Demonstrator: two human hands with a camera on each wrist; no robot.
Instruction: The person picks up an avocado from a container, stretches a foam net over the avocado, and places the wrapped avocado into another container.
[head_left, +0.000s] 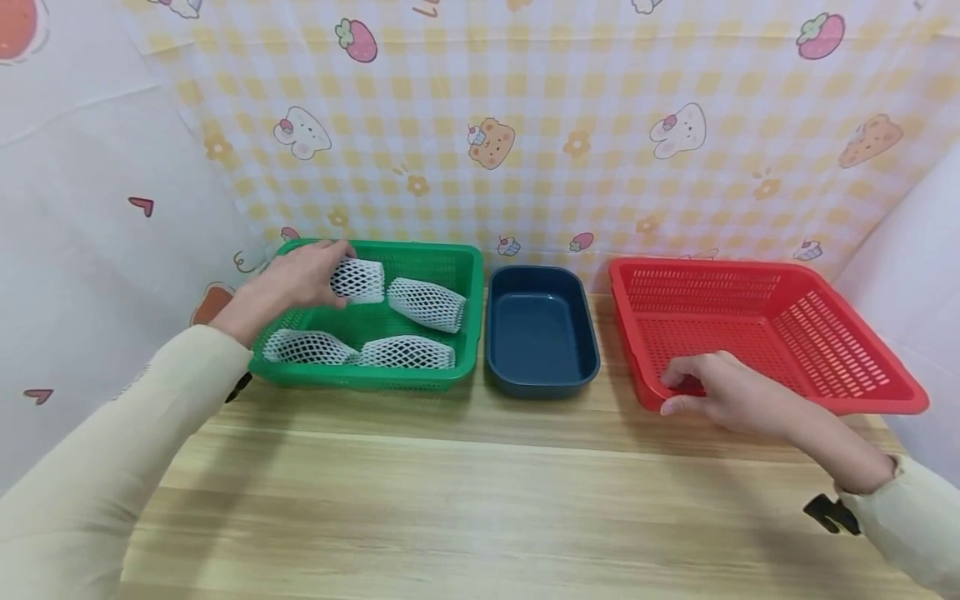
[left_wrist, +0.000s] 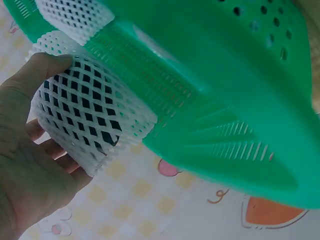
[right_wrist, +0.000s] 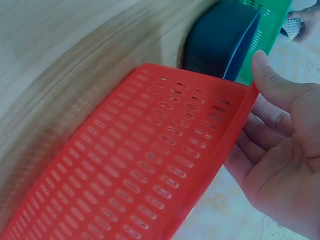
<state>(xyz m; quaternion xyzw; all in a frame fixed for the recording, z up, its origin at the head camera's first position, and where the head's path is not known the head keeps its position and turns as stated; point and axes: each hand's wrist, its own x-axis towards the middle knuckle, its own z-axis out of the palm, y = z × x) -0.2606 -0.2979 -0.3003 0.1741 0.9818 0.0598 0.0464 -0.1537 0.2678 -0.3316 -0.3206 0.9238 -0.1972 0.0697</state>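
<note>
My left hand (head_left: pixel 307 273) grips a white foam net sleeve (left_wrist: pixel 92 105) over the back left of the green basket (head_left: pixel 471 350). Its thumb lies on top of the mesh and its fingers curl around the other side. Dark gaps show through the mesh; what is inside cannot be made out. Other foam net sleeves lie in the same basket, one at the right (head_left: pixel 426 303) and two along the front. My right hand (head_left: pixel 723 392) holds the front left rim of the red basket (right_wrist: pixel 125 165), thumb outside and fingers inside.
A dark blue plastic tub (head_left: pixel 542 385) stands between the two baskets. All three sit on a light wooden table (head_left: pixel 465 508). Behind them hangs a yellow checked cloth (head_left: pixel 540 167) with cartoon prints, and white cloth closes off both sides.
</note>
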